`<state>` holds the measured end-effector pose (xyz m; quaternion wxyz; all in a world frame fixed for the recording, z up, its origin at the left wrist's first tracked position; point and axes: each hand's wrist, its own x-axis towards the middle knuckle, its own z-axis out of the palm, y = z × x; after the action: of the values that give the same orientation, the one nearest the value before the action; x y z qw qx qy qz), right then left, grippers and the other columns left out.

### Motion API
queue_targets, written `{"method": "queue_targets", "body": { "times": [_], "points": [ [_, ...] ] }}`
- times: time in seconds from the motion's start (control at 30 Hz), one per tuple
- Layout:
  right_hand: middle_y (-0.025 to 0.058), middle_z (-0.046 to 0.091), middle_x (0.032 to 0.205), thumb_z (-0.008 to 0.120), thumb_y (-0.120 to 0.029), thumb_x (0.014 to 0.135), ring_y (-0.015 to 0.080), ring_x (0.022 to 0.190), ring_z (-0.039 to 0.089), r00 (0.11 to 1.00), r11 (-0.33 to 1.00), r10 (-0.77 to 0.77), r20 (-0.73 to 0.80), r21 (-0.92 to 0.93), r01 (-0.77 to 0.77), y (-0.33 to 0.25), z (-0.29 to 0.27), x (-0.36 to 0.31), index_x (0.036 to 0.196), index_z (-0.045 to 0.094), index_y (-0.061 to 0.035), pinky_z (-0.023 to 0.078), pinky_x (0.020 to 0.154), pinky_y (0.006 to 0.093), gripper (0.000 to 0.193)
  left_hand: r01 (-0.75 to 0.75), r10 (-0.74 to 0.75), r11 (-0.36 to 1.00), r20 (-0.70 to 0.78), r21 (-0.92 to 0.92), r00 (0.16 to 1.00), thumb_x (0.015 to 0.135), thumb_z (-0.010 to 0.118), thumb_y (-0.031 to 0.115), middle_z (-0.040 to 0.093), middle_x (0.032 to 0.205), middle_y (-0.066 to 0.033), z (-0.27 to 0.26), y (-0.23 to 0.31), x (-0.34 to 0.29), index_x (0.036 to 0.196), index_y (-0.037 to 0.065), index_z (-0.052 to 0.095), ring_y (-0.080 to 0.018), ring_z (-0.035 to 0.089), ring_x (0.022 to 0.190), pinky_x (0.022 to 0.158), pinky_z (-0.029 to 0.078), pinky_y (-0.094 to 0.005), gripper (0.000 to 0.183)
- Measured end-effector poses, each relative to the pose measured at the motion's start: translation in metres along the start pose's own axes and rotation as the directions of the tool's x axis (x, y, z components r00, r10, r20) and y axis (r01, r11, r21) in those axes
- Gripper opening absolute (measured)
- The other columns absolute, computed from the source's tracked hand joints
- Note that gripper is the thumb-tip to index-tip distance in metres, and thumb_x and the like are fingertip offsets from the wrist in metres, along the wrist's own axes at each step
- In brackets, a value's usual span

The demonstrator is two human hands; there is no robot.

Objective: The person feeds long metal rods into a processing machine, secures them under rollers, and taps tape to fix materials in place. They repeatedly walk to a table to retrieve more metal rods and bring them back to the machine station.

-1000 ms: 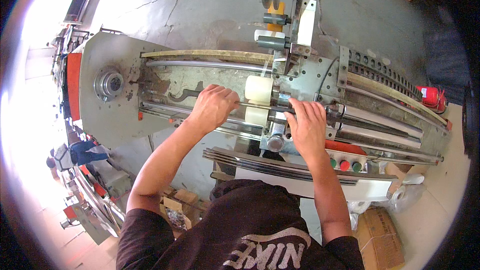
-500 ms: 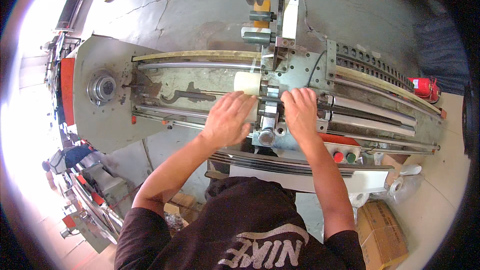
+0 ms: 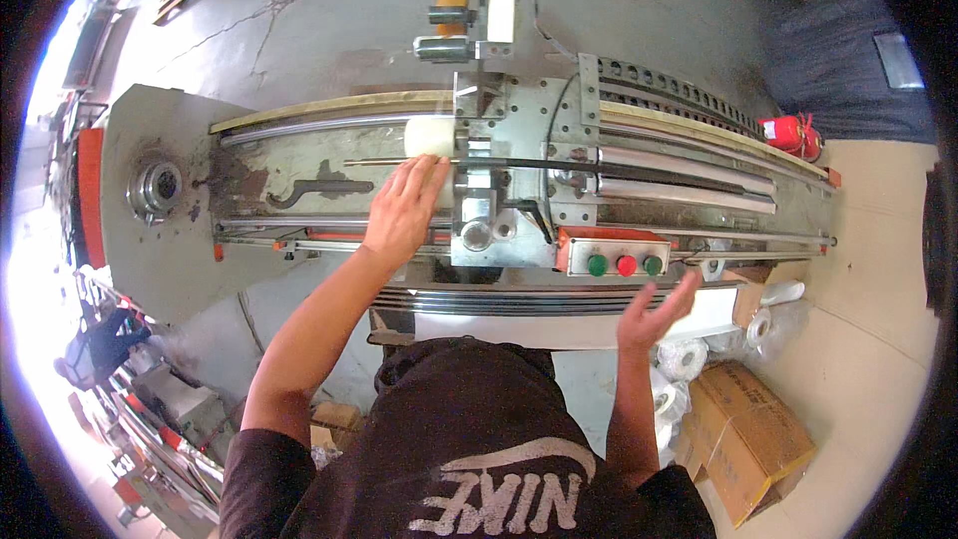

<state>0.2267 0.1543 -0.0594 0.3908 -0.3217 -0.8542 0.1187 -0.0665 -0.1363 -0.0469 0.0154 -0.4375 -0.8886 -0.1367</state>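
My left hand point(image 3: 404, 205) lies over the machine bed with its fingers stretched out. Its fingertips rest at the lower edge of a white cylinder point(image 3: 429, 136), beside a long dark rod point(image 3: 539, 165) that runs through the metal carriage point(image 3: 529, 120). Whether the fingers also touch the rod, I cannot tell. Below the rod, a black lever handle point(image 3: 529, 212) sticks out of the clamp block. My right hand point(image 3: 656, 319) is off the machine, open and holding nothing, just below a control box point(image 3: 613, 252) with green and red buttons.
A hooked wrench point(image 3: 319, 190) lies on the bed, left of my left hand. Several dark rods point(image 3: 469, 299) lie along the front ledge. At the lower right are a cardboard box point(image 3: 743, 434) and plastic-wrapped rolls point(image 3: 682, 359). A red fire extinguisher point(image 3: 788, 135) stands beyond the right end.
My right hand has left the clamp area and moved down and right, its fingers opening. My left hand remains at the white cylinder. The whole view has shifted, bringing the scene leftward.
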Motion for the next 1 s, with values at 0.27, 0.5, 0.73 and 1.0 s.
{"method": "queue_targets", "body": {
  "times": [0.27, 0.5, 0.73, 1.0],
  "points": [
    [0.0085, 0.051, 0.158, 0.064, -0.023, 0.097, 0.03, 0.154, 0.036, 0.781, 0.912, 0.151, 0.606, -0.391, 0.127, 0.007, -0.01, 0.012, 0.156, 0.046, -0.0111, 0.007, 0.125, 0.0659, 0.063, -0.045, 0.045, 0.999, -0.052, 0.011, 0.998, 0.078, 0.064, 0.0, 0.054, 0.143, -0.0126, 0.0, -0.004, -0.002, 0.147, 0.002, 0.052, -0.0312, 0.051, 0.136, 0.113, 0.047, -0.0411, 0.07],
    [0.0134, 0.06, 0.148, 0.07, -0.013, 0.092, 0.0305, 0.143, 0.05, 0.732, 0.96, -0.279, 0.622, 0.196, 0.199, -0.09, 0.023, -0.011, 0.146, 0.056, -0.0077, 0.022, 0.125, 0.0571, 0.057, -0.05, 0.051, 0.998, -0.038, 0.028, 0.998, 0.074, 0.079, 0.009, 0.054, 0.146, -0.0112, 0.004, -0.009, -0.005, 0.153, 0.007, 0.046, -0.0297, 0.05, 0.137, 0.114, 0.046, -0.0401, 0.086],
    [0.0128, 0.063, 0.142, 0.073, -0.015, 0.088, 0.0299, 0.132, 0.058, 0.523, 0.865, -0.477, 0.706, 0.481, 0.141, -0.147, 0.02, -0.061, 0.142, 0.059, -0.0071, 0.036, 0.119, 0.0504, 0.056, -0.072, 0.079, 0.995, -0.098, 0.075, 0.992, 0.077, 0.077, 0.013, 0.057, 0.145, -0.0109, -0.006, -0.005, -0.008, 0.151, 0.006, 0.049, -0.03, 0.052, 0.137, 0.12, 0.04, -0.0425, 0.08],
    [0.0143, 0.063, 0.141, 0.07, -0.019, 0.093, 0.0325, 0.13, 0.058, 0.377, 0.841, -0.536, 0.755, 0.515, 0.163, -0.154, 0.018, -0.079, 0.141, 0.059, -0.0057, 0.038, 0.116, 0.052, 0.051, -0.055, 0.068, 0.993, -0.128, 0.107, 0.989, 0.082, 0.069, 0.013, 0.058, 0.145, -0.0105, -0.01, -0.008, -0.016, 0.15, 0.006, 0.051, -0.0285, 0.053, 0.137, 0.122, 0.039, -0.0421, 0.07]
  ]
}}
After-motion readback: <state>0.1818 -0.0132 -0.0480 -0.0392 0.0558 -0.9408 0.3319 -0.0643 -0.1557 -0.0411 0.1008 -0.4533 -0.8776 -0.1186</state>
